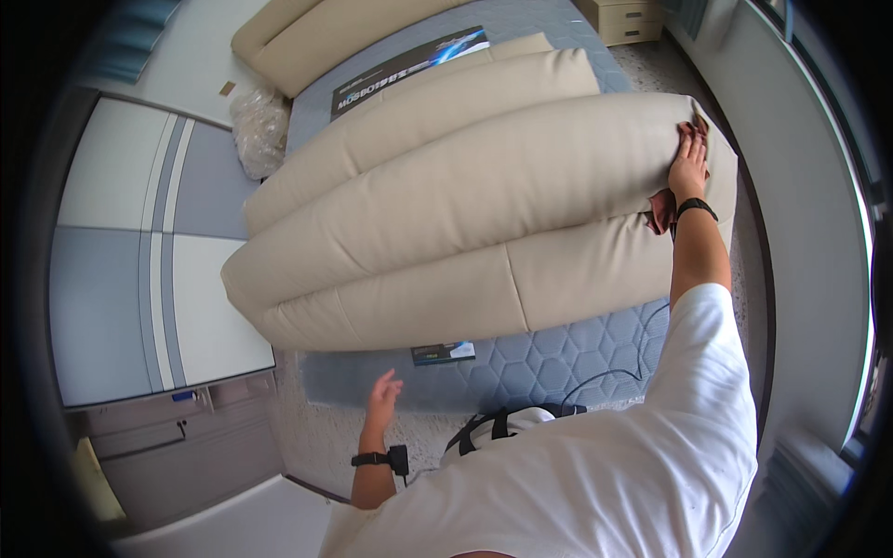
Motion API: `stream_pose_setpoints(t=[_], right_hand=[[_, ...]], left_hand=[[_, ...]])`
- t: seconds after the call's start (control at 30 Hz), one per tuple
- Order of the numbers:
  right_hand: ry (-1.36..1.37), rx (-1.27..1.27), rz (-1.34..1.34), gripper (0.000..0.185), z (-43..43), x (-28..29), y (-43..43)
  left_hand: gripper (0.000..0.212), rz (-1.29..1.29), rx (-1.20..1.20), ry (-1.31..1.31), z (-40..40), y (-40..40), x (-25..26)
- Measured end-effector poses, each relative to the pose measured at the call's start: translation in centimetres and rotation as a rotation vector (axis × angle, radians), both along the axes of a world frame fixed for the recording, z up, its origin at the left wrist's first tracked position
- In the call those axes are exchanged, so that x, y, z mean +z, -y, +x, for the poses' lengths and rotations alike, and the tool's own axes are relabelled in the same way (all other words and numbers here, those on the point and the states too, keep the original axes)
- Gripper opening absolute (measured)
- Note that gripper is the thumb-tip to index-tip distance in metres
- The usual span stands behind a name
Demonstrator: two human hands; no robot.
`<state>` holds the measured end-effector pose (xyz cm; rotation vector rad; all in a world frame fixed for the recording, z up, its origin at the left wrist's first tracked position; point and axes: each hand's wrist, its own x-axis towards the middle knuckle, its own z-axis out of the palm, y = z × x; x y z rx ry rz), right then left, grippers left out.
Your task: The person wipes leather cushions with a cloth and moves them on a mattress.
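A long, padded beige leather-like bed part [446, 202], seemingly a headboard or frame panel, lies across a blue-grey quilted mattress [558, 356]. On its right end my right hand [689, 164] presses flat with fingers extended, over a reddish-brown cloth [661, 213] that shows around the fingers and below the wrist. How firmly the cloth is gripped cannot be seen. My left hand [385, 392] hangs in the air in front of the mattress's near edge, fingers apart, holding nothing.
A beige headboard [335, 35] stands at the mattress's far end. Clear plastic wrapping [259, 132] is bunched beside it. A panelled wardrobe [153, 251] is on the left, a nightstand [628, 21] at the far right. A black cable [607, 375] crosses the mattress; a wall runs along the right.
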<state>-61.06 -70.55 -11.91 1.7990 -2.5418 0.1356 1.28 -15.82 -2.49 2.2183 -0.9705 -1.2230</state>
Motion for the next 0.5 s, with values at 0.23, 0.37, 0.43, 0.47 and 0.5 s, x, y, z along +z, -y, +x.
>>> stream_pose_setpoints(t=[0.23, 0.37, 0.43, 0.47, 0.5], right_hand=[[0.466, -0.238, -0.284, 0.08, 6.5, -0.9, -1.5], [0.534, -0.216, -0.247, 0.095, 12.3, -0.3, -3.7], [0.529, -0.189, -0.258, 0.095, 15.8, -0.9, -5.0], [0.542, -0.178, -0.239, 0.095, 18.0, -0.9, -5.9], [0.548, -0.181, -0.235, 0.095, 19.5, -0.9, -6.6]], left_hand=[[0.038, 0.026, 0.046, -0.02, -1.3, -1.4, 2.0], [0.036, 0.115, 0.2, -0.083, 0.9, -9.3, -1.1], [0.037, 0.164, 0.325, -0.127, 2.5, -12.6, -3.1], [0.038, 0.19, 0.389, -0.147, 3.3, -14.5, -3.6], [0.038, 0.191, 0.438, -0.161, 4.0, -15.5, -4.1]])
